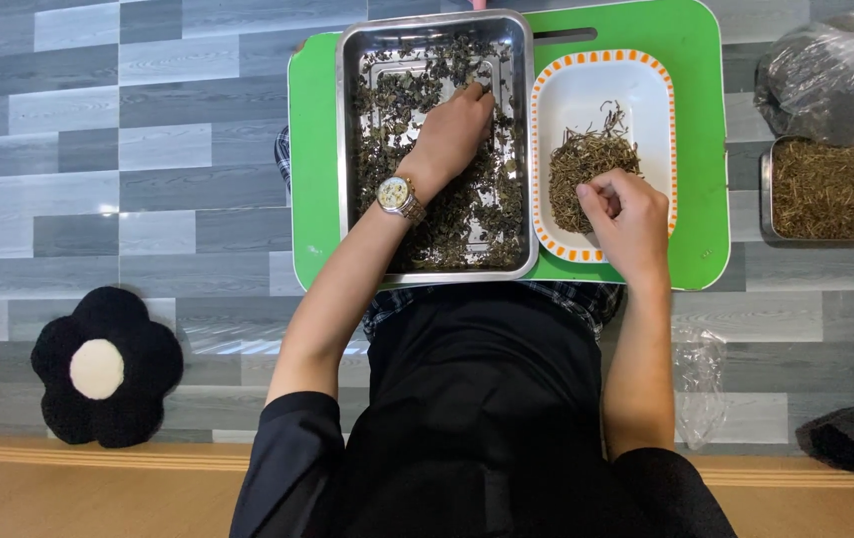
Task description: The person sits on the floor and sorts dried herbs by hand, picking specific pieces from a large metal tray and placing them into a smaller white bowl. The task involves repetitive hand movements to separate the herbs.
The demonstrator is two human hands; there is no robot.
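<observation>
Black clothing over the person's lap [482,418] fills the bottom of the head view at six o'clock, cut off by the lower edge, and it hides the near rim of the bright green plastic lap tray [312,199] lying across the knees.

On that tray, toward eleven o'clock, sits a rectangular stainless steel pan [347,130] scattered with dark dried leaves [397,110]. The left hand [452,134], with a gold wristwatch [399,195] on the wrist, rests palm down in the pan. Its fingertips are pressed into the leaves at the pan's middle, but they are buried, so whether they pinch anything cannot be told.

Just beside the pan, at one o'clock, is a white rectangular dish with an orange dashed rim [586,85], holding a heap of thin brownish stems [586,164]. The right hand [626,214] hovers over the dish's near corner, its fingers curled inward toward the thumb in a loose clench. What it holds, if anything, is too small to make out.

At three o'clock a second metal tray of brown stems [831,189] is cut off by the frame edge, with crumpled clear plastic bags [831,75] above it. A black flower-shaped cushion with a white centre [103,369] lies on the grey plank floor [148,149] at eight o'clock, well apart from the tray.
</observation>
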